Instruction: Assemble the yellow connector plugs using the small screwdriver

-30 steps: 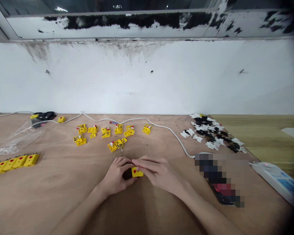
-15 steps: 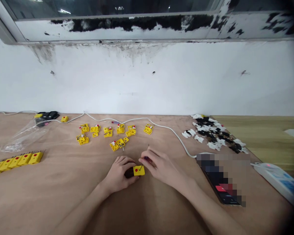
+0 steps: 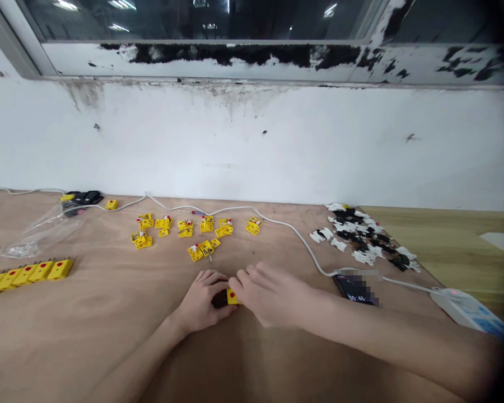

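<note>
In the head view my left hand (image 3: 202, 299) pinches a small yellow plug connector (image 3: 232, 296) with a red dot, low over the middle of the table. Its pin end lies toward my left palm, in shadow. My right hand (image 3: 271, 294) is closed over the connector's right end. The screwdriver seen in it half a second ago is now hidden behind its fingers. Beyond my hands lie several opened yellow connector shells (image 3: 195, 252) with small metal and red-and-white parts. A row of closed yellow connectors (image 3: 42, 271) stands at the left.
A white cable (image 3: 294, 226) runs along the back to a power strip (image 3: 472, 310) at right. A phone (image 3: 355, 291) lies partly behind my right forearm. Black and white pieces (image 3: 365, 235) are piled at back right. A plastic bag (image 3: 37, 232) and another screwdriver (image 3: 198, 212) lie farther back.
My right hand has turned over and swung its forearm outward, covering the connector's right end and the screwdriver. The left hand keeps its hold. The view has tilted up slightly.
</note>
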`<state>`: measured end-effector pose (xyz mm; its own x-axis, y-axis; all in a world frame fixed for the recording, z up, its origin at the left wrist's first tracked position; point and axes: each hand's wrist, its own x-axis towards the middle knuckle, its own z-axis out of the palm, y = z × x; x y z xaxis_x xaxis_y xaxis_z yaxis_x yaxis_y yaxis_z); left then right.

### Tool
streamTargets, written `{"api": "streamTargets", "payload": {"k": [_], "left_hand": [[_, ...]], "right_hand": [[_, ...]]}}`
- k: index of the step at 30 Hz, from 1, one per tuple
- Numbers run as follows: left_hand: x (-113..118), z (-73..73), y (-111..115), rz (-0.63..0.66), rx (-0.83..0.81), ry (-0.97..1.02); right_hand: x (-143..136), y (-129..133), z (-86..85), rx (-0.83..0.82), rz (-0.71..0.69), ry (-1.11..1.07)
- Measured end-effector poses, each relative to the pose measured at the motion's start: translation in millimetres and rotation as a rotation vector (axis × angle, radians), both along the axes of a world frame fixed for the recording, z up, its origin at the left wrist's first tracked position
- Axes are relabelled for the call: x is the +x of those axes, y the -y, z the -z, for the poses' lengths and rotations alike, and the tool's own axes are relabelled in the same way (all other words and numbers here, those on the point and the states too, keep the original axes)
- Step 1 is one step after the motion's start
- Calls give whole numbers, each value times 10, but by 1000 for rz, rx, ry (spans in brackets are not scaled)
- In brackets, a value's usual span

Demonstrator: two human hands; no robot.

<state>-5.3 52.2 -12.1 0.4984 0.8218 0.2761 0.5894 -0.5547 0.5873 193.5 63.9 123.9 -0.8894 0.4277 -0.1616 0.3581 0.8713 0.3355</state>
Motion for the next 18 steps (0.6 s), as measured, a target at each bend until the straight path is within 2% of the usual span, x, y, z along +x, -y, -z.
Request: {"api": "streamTargets", "payload": {"k": [3, 7, 13, 15, 18], "left_hand": [[-2, 0, 0, -2, 3, 0], [5, -7, -1, -1, -3, 1], [1, -17, -3, 6, 5, -5], [-4, -16, -2, 4, 6, -10], [-10, 3, -2, 6, 3, -3]], "right_hand": [[-42, -10, -75, -2, -17, 44], [-119, -44, -106, -177, 10, 164], [-304, -110, -15, -311, 357, -15], [-324, -141, -11, -322, 348, -18], [-298, -167, -42, -244, 216, 41]]}}
